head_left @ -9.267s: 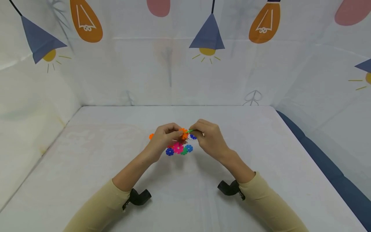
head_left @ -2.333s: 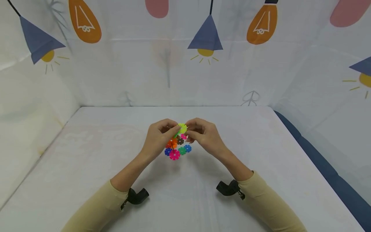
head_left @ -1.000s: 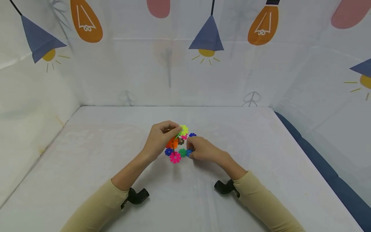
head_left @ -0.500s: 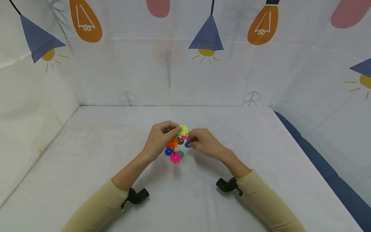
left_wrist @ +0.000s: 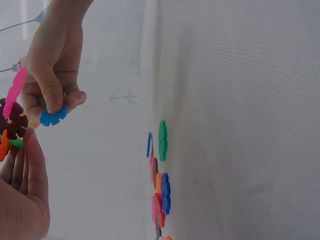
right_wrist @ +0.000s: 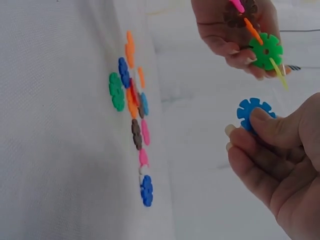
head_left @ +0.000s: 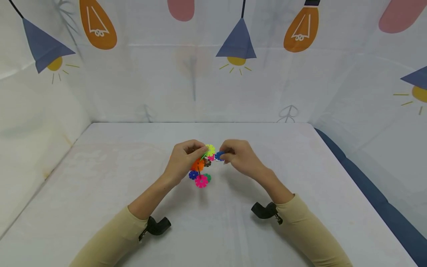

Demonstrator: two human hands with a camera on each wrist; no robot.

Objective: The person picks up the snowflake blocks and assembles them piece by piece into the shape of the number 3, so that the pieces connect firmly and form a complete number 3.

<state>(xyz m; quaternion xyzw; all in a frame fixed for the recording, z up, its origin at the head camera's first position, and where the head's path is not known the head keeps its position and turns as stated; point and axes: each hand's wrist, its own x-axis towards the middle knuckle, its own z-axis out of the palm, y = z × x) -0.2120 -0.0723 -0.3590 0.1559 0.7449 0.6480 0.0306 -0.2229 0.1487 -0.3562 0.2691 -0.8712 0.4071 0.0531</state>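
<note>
In the head view my left hand (head_left: 182, 160) pinches a joined chain of notched discs above the table. A yellow disc (head_left: 210, 150) is at its upper end, an orange one (head_left: 198, 164) lower down and a pink one (head_left: 201, 181) at the bottom. The right wrist view shows a green disc (right_wrist: 266, 51) of the chain beside the left fingers, with the yellow disc edge-on in it. My right hand (head_left: 242, 157) pinches a light blue disc (right_wrist: 248, 111) between thumb and fingers, apart from the chain.
Loose discs lie on the table beneath the hands, among them a green one (right_wrist: 116, 92) and a dark blue one (right_wrist: 146, 190). White cloth printed with lamps hangs behind the table (head_left: 110, 178). Dark blue material (head_left: 360, 178) runs along the right edge.
My right hand reached down to the loose discs, picked up the light blue disc and lifted it up and back. It now holds the disc right of the yellow one. The left hand has hardly moved.
</note>
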